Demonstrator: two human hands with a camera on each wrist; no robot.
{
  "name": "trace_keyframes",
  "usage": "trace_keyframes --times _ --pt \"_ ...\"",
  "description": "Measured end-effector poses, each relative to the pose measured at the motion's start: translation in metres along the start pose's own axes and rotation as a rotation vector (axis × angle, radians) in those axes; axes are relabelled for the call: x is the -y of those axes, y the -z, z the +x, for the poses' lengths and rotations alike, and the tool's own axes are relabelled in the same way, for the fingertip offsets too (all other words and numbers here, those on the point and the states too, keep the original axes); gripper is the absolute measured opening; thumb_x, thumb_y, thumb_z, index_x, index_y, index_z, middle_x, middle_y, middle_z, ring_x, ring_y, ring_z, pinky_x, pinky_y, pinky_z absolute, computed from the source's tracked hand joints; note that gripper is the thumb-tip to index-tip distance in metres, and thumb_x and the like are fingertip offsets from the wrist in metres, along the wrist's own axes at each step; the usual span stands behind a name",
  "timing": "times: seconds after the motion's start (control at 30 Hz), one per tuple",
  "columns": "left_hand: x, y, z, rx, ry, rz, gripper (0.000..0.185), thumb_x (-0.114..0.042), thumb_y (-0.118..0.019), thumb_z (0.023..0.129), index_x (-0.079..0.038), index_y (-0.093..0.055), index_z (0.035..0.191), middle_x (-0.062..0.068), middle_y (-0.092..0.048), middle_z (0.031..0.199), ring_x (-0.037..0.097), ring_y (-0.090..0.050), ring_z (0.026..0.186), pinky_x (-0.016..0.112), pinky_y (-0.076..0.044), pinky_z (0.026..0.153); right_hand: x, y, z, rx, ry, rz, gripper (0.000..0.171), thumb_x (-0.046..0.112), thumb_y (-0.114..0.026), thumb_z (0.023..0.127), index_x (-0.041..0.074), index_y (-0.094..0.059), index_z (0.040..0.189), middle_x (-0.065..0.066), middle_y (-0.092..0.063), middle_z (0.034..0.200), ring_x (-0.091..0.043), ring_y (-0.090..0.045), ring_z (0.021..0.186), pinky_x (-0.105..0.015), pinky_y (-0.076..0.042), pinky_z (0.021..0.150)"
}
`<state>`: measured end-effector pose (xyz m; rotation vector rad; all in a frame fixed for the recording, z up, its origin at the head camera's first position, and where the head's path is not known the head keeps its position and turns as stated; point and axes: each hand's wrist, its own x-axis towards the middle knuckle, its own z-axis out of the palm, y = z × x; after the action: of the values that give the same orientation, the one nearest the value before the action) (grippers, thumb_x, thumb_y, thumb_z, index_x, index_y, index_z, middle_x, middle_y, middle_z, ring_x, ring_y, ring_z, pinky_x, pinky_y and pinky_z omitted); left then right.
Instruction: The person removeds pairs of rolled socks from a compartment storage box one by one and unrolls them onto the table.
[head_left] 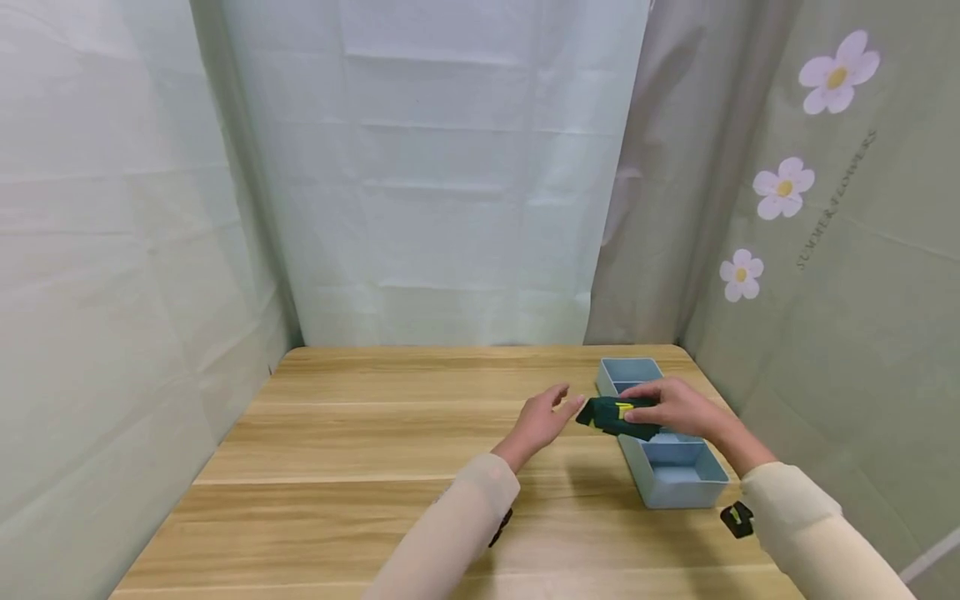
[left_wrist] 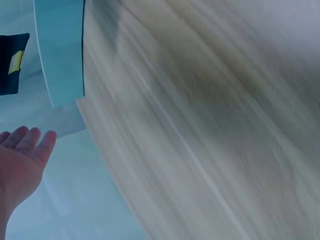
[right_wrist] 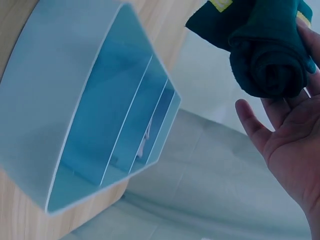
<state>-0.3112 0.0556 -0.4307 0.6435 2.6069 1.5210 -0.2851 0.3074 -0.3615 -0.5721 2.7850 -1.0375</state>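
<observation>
My right hand (head_left: 678, 408) grips a rolled dark green cloth (head_left: 611, 417) with yellow marks, holding it over the light blue divided box (head_left: 645, 475). The right wrist view shows the spiral end of the cloth roll (right_wrist: 272, 70) against the fingers, with a loose flap sticking out. Close to the cloth's left end is my left hand (head_left: 538, 423), its fingers extended and holding nothing. In the left wrist view a gap separates the left hand (left_wrist: 22, 162) from the cloth (left_wrist: 11, 70). The cloth and right hand hide the box's middle compartments from the head view.
The box stands along the right side of the wooden table (head_left: 390, 450). Inside a far compartment lies a small pale item (right_wrist: 145, 142), its kind unclear. Pale curtains hang at the back (head_left: 450, 183) and both sides, the right one (head_left: 840, 333) printed with flowers.
</observation>
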Motion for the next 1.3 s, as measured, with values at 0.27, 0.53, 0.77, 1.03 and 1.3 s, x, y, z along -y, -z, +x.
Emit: trace_keyframes --times 0.27,0.53,0.77,1.03,1.3 --pt "0.005 0.018 -0.003 0.006 0.007 -0.054 0.066 -0.058 -0.043 0.101 -0.011 -0.050 0.146 0.008 -0.055 0.142 0.026 -0.051 0.130 0.045 -0.043 0.105 0.011 -0.015 0.014 0.007 0.038 0.023 0.038 0.027 -0.075 0.090 0.004 -0.071 0.120 -0.007 -0.070 0.098 -0.019 -0.062 0.078 -0.032 -0.055 0.070" --pt "0.009 0.035 -0.007 -0.010 -0.023 -0.111 0.051 -0.051 -0.044 0.103 -0.012 -0.069 0.125 0.003 -0.068 0.115 0.019 -0.062 0.103 0.039 -0.050 0.090 0.026 -0.031 0.029 0.012 0.056 0.047 0.038 0.027 -0.074 0.091 0.004 -0.070 0.122 -0.005 -0.071 0.097 -0.018 -0.064 0.078 -0.033 -0.055 0.072" --pt "0.013 0.051 -0.013 -0.019 0.056 -0.263 0.049 -0.046 -0.048 0.104 -0.003 -0.072 0.110 0.008 -0.069 0.100 0.018 -0.064 0.083 0.040 -0.056 0.082 0.034 -0.048 0.043 -0.063 0.076 0.024 0.035 0.027 -0.076 0.089 0.009 -0.072 0.119 -0.005 -0.071 0.102 -0.018 -0.062 0.081 -0.034 -0.055 0.072" --pt "0.023 0.067 -0.020 0.007 0.091 -0.371 0.048 -0.045 -0.057 0.099 -0.003 -0.068 0.119 0.011 -0.068 0.100 0.031 -0.068 0.089 0.042 -0.057 0.084 0.047 -0.075 0.059 -0.142 0.147 -0.002 0.034 0.027 -0.078 0.088 0.010 -0.073 0.117 -0.007 -0.072 0.106 -0.015 -0.066 0.084 -0.033 -0.057 0.071" --pt "0.041 0.082 -0.029 0.000 0.127 -0.332 0.039 -0.039 -0.065 0.096 -0.003 -0.068 0.110 0.008 -0.068 0.097 0.024 -0.069 0.085 0.039 -0.057 0.081 0.060 -0.105 0.072 -0.175 0.174 -0.031 0.033 0.025 -0.079 0.086 0.012 -0.074 0.116 -0.005 -0.073 0.105 -0.013 -0.064 0.083 -0.033 -0.055 0.072"
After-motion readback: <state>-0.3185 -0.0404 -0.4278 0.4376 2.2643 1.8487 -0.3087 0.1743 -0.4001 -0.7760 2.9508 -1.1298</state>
